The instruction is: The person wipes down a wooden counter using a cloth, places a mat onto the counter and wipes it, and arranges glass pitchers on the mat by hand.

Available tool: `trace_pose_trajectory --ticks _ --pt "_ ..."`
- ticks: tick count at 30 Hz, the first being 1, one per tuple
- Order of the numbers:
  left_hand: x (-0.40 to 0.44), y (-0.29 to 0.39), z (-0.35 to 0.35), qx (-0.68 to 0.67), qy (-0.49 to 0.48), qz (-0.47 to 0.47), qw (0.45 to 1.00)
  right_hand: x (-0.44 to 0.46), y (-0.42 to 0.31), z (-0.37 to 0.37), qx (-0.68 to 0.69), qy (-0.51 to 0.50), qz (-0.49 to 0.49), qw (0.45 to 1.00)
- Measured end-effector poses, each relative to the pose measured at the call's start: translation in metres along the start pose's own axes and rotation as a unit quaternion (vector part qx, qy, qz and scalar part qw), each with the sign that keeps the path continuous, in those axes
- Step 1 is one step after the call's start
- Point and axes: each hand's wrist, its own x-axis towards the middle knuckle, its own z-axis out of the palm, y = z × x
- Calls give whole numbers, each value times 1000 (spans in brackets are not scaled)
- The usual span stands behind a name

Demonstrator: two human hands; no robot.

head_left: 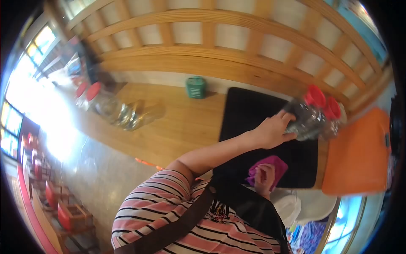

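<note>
My left hand [275,130] reaches across to the right, its thumb and fingers around the side of a clear jar with a red lid [302,120]. The jar is tilted and smeared by motion. Just behind it is a second clear jar [331,125] with a red lid, partly covered by the first. Lower down and close to my body, my right hand [265,177] is closed on a bright purple cloth [277,167]. Beneath both hands lies a black mat [242,114] on the wooden surface.
An orange panel [355,156] stands at the right, with white tubs [315,205] below it. A green container [196,87] sits against the wooden slatted rail [190,17]. More red-lidded clear jars [108,106] stand at the left. Red-seated stools [63,213] are on the floor.
</note>
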Motion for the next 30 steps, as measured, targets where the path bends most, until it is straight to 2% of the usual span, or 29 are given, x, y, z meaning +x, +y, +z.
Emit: trace_pose_trajectory --ticks 2,4,5,6,7,8,9,10,12,14,16,17,18,19,21,22,24,27,28,30 --pt "-39 -9 -65 -131 -106 20 985 0 0 2 -1 -13 -20 1000" --pt "-80 -31 -116 -171 -52 -6 984 -2 5 4 79 -11 74 994" --pt "-106 -38 -141 -121 60 27 990 -1 7 4 85 -19 69 994" --pt "-134 -39 -170 -73 130 -38 988 1 8 3 62 -22 78 995" --pt "-160 -48 -194 -63 247 -57 965 5 8 4 38 -25 87 995" --pt "-185 -78 -212 -48 368 -34 928 11 3 7 50 -21 98 994" --pt "-201 -83 -236 21 500 2 866 16 2 11 51 -26 97 994" --pt "-217 -100 -261 115 610 -13 784 20 3 16 36 -18 119 992" --pt "-240 -114 -304 261 629 -128 721 23 10 26 23 -5 144 989" --pt "-251 -156 -333 206 591 -166 763 30 -2 44 12 8 81 997" --pt "-255 -195 -363 250 499 -169 813 32 -5 49 -17 -13 55 998" --pt "-258 -225 -378 246 496 -169 816 31 -3 47 -39 -11 49 998" --pt "-261 -255 -392 243 492 -169 819 30 -8 46 0 -4 79 997" --pt "-255 -250 -391 213 500 -158 824 28 -10 41 -21 20 89 996" --pt "-243 -236 -389 152 516 -135 832 20 -9 28 42 38 133 989" --pt "-242 -235 -385 47 519 -126 844 15 -5 18 31 57 142 988" --pt "-232 -208 -360 78 520 -65 848 4 4 3 29 107 157 981" --pt "-211 -156 -325 137 468 -76 869 -12 15 -11 34 164 157 973" --pt "-200 -132 -315 70 441 -72 892 -11 15 -14 30 170 161 972" --pt "-174 -103 -297 29 416 -81 905 -4 9 -11 -12 164 136 977"
